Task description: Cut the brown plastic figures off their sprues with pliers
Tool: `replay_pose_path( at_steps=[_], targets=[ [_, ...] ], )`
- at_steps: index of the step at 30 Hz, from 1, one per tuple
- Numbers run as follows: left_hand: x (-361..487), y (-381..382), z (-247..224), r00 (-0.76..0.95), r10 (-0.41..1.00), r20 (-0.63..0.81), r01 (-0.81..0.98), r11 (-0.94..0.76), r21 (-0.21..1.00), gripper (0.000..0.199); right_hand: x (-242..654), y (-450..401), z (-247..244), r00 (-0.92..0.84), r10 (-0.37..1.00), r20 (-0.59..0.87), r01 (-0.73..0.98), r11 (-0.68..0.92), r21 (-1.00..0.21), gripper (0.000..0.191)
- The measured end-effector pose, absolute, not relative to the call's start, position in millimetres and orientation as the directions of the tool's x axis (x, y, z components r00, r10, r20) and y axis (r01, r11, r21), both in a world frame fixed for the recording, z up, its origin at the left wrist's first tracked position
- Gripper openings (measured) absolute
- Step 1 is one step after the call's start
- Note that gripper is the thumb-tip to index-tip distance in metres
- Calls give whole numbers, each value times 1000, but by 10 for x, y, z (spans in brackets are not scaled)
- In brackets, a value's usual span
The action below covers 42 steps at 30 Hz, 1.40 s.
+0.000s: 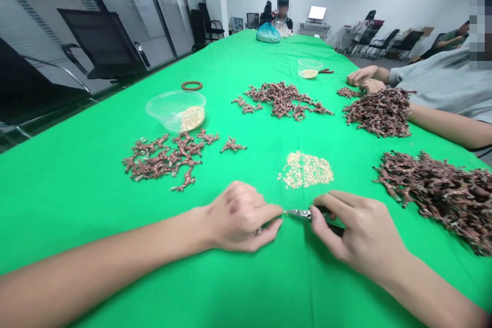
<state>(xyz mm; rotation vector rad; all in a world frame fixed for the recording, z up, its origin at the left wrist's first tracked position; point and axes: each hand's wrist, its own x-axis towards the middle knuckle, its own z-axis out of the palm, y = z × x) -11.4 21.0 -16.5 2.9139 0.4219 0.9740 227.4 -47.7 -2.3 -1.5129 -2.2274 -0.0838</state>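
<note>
Your right hand [359, 233] is wrapped around small steel needle-nose pliers with black handles [298, 213], fingers closed on the handles. The pliers' long axis lies roughly level across the view, with the nose pointing left toward your left hand [240, 218]. Your left hand is the nearer one to the nose: its thumb and forefinger come together just beside the tip, but you can't tell whether they are pinching anything, as it would be too small to make out. Whether the pliers' jaws are apart or together is also too small to tell. Both hands rest on a bright green cloth [115, 277]. Just ahead of the grip lies a loose patch of tiny gold beads [305, 170]. Right of your right hand is a large heap of copper-brown branching metal pieces [434, 200]; ahead and left of your left hand is a smaller copper-brown heap [161, 160]. Beyond that, a clear plastic bowl [176, 111] holds pale gold beads [193, 119], with a brown beaded ring [191, 85] just behind it. Farther ahead, a second clear bowl [309, 67] sits beside red-handled pliers [326, 70]. A co-worker's hands [361, 77] are at the cloth's right side, near a third copper-brown heap [378, 113].
</note>
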Motion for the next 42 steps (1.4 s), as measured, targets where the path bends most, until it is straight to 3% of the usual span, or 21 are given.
replay_pose_path(
  at_steps=[4,7,12,19,27,42],
  targets=[
    [-82,190,-128,626,377,683,296,-925,239,16,2223,-478,51,-186,932,311,830,318,-457,31],
    [-43,153,-129,533,439,723,326,-896,303,24,2169,-494,77,-120,970,214,782,225,-582,39],
    [-11,117,-146,546,384,745,345,-913,217,19,2135,-533,16,-74,996,54,701,90,-707,45],
    [-30,118,-164,552,327,767,334,-930,156,9,2137,-534,-13,-51,998,-39,632,2,-775,47],
    [-43,144,-171,493,294,819,189,-955,229,15,2172,-556,29,-106,987,-123,490,-56,-870,48],
    [-60,135,-139,542,264,798,166,-964,206,13,2178,-584,42,-165,974,-155,455,-64,-888,49]
  ],
)
